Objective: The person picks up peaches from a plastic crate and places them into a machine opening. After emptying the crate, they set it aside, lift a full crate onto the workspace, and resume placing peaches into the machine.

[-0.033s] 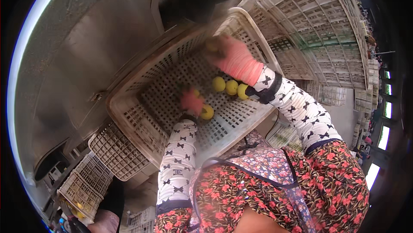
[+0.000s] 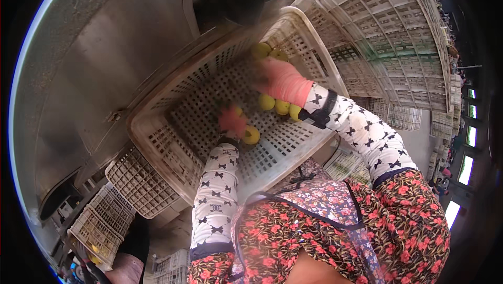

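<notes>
Both my hands are inside a dirty white plastic crate point(image 2: 285, 161) with slotted walls. My right hand point(image 2: 285, 79), in a pink glove, is toward the far right corner; its fingers are smeared by motion. Just beyond it lie yellow round fruits point(image 2: 261, 50), and below the wrist a row of similar fruits point(image 2: 267, 102) rests on the crate's side. My left hand point(image 2: 232, 120), in a reddish-pink glove, is lower near the crate's middle, fingers blurred. A yellow fruit point(image 2: 251, 135) sits beside it, and another shows partly behind the glove. I cannot tell what either hand grips.
A metal machine panel point(image 2: 120, 37) with a dark opening borders the crate's far left. Tall stacked crates point(image 2: 387, 32) stand at the right. More crates point(image 2: 141, 181) are at the lower left, near a person's arm point(image 2: 127, 269).
My right hand has drawn back slightly toward me, uncovering yellow fruits in the far corner. My left hand has barely moved.
</notes>
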{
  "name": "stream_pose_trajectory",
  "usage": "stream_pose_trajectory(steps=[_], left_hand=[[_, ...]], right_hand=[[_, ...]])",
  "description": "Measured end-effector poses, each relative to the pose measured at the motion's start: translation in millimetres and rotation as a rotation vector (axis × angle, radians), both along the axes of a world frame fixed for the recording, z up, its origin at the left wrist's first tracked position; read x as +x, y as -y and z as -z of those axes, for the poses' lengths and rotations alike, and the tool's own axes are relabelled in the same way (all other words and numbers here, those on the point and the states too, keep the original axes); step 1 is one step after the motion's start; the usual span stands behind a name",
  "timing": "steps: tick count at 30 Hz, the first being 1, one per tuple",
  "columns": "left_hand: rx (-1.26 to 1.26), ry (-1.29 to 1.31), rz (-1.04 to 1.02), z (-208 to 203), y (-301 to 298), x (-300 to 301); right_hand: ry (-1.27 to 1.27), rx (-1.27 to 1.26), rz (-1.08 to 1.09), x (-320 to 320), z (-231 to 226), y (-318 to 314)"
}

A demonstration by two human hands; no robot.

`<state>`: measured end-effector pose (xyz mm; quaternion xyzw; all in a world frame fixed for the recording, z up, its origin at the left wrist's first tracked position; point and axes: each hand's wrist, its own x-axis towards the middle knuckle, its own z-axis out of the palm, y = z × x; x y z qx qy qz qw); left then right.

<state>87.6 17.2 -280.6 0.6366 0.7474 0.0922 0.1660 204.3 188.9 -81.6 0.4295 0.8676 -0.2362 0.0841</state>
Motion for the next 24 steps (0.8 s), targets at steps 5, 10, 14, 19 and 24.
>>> stream_pose_trajectory(steps=[5, 10, 14, 19, 24], left_hand=[[-0.473, 0.953, -0.458, -28, -29, -23], [-0.085, 1.75, -0.778, -90, 15, -48], [-0.089, 2.494, -0.941, -218, 2, -41], [0.327, 1.509, -0.575, -252, 21, -42], [-0.045, 2.433, -0.739, -355, -4, -52]], right_hand=[[0.372, -0.271, -0.005, 35, 120, 22], [0.06, -0.461, 0.161, 21, 101, 24], [-0.68, -0.991, 0.699, -3, -34, 51], [-0.552, -0.202, 0.058, 3, -146, 73], [-0.504, 0.101, -0.16, 11, -217, 68]])
